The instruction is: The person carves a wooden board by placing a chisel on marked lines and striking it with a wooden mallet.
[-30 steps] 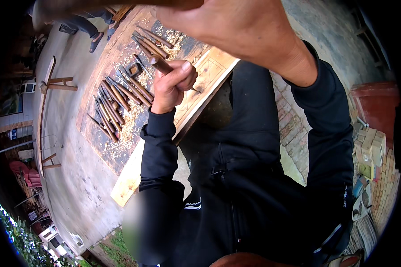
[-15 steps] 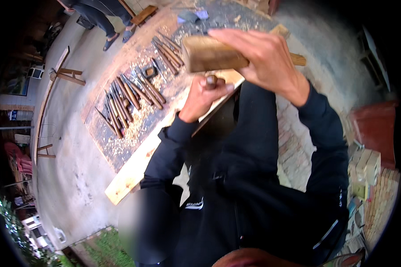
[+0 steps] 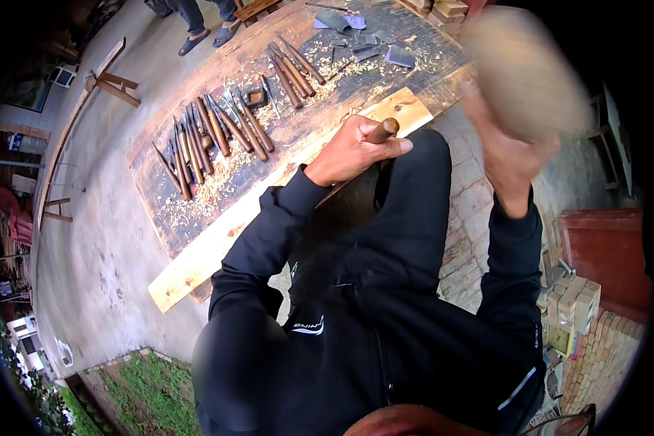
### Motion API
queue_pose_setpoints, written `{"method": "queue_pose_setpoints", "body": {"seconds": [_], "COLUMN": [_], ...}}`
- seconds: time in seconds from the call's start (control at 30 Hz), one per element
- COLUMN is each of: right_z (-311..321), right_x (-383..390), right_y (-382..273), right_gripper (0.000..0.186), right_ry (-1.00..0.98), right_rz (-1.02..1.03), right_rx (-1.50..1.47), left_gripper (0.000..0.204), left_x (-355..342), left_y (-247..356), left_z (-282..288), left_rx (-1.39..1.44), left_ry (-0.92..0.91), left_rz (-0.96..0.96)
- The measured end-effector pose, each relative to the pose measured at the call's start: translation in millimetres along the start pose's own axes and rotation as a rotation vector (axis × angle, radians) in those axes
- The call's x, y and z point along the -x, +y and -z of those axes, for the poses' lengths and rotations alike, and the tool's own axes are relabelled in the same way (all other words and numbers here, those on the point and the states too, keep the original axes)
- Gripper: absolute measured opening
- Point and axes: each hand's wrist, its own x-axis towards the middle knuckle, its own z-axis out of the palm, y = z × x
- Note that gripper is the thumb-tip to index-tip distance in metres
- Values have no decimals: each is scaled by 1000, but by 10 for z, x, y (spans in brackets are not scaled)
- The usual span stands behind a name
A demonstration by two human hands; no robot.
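Observation:
My left hand (image 3: pixel 345 156) is closed around the round wooden handle of a carving tool (image 3: pixel 386 128), held over a pale plank (image 3: pixel 189 272) along the workbench's near edge; the tool's lower end is hidden. My right hand (image 3: pixel 503 156), blurred, grips a wooden mallet (image 3: pixel 523 73) raised to the right, apart from the tool. Several wooden-handled chisels and gouges (image 3: pixel 218 131) lie in rows on the worn bench (image 3: pixel 436 54) among pale shavings, with a small dark square block (image 3: pixel 256 97) between them and dark sheet scraps (image 3: pixel 400 57) at the far end.
At the upper left, another person's legs (image 3: pixel 192 25) in sandals stand beyond the bench. A long narrow trestle (image 3: pixel 112 91) stands on the concrete floor to the left. On the right are a red panel (image 3: pixel 603 261) and stacked pale blocks (image 3: pixel 574 305); grass (image 3: pixel 145 392) shows at the lower left.
The mallet, over the tool's handle half a second ago, has swung away to the right with my right hand. My left hand still grips the tool; the whole view has shifted.

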Motion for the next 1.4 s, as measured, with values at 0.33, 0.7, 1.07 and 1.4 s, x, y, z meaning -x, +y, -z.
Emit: {"method": "queue_pose_setpoints", "body": {"seconds": [0.33,0.7,1.07,1.4], "right_z": [-129,-291,-322,-492], "right_x": [112,16,-29,-124], "right_y": [142,-3,28,7], "right_gripper": [70,44,54,60], "right_ry": [-132,122,-129,75], "right_rz": [316,-139,276,10], "right_rx": [350,15,330,-131], "left_gripper": [46,48,16,50], "left_x": [-104,-182,-237,-139], "left_y": [205,-100,119,-150], "left_z": [111,-3,311,58], "left_rx": [-162,-188,200,-107], "left_ry": [-226,423,-219,450], "left_rz": [123,-81,155,-185]}}
